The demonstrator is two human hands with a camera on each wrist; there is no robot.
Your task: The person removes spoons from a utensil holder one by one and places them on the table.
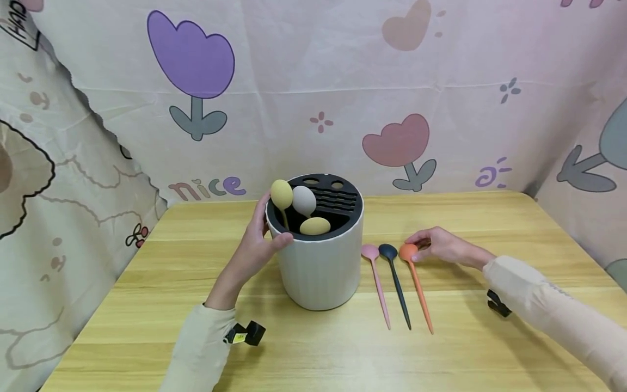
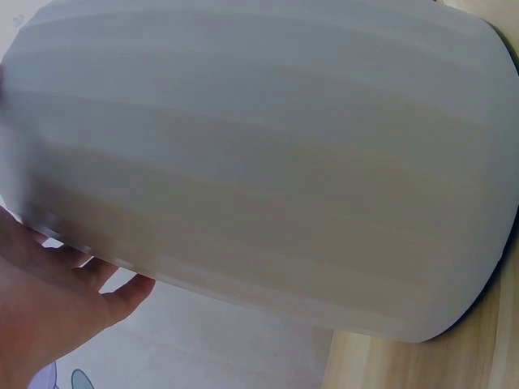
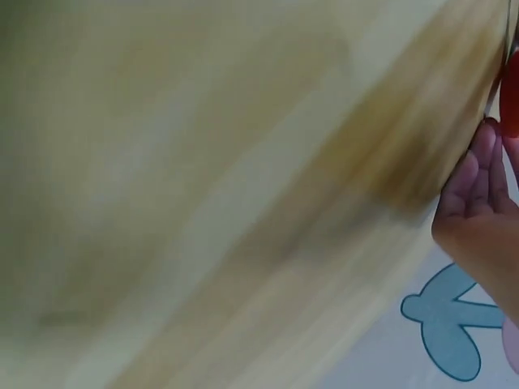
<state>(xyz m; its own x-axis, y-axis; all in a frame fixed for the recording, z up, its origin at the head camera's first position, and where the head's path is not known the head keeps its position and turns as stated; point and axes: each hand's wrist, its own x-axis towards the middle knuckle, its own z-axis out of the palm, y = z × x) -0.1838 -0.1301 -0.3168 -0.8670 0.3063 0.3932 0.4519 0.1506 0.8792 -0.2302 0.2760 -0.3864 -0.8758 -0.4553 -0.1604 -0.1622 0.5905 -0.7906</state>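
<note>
Wooden table (image 1: 147, 283): lit, smooth-looking top. Judgement: little to stop a round base sliding if shoved.

White holder (image 1: 320, 272): upright on the table, left of the loose spoons, black slotted insert (image 1: 338, 200) at its mouth. Tall body; a hard pull at the rim by the steadying hand could tilt or drag it.

Left hand (image 1: 254, 239): grips the holder at its upper left, thumb over the near rim, fingers round the side. Thumb lies near the open compartment and could get in the way of anything lowered there.

Right hand (image 1: 443, 247): thumb and fingers curled at the head of the orange spoon (image 1: 407, 252), apparently pinching it; the right wrist view catches only a sliver, so firmness cannot be told. Orange spoon lies on the table, rightmost of three. Held by the head alone, its long handle could swing or twist free.

Dark spoon (image 1: 388, 251), then pink spoon (image 1: 370, 252): parallel, close by on its left. A low sideways sweep could knock both askew.

Upright yellow spoon (image 1: 281, 194), grey spoon (image 1: 304, 201) and lower yellow spoon (image 1: 315, 226): bunched in the large compartment. Crowded heads could snag another handle.
</note>
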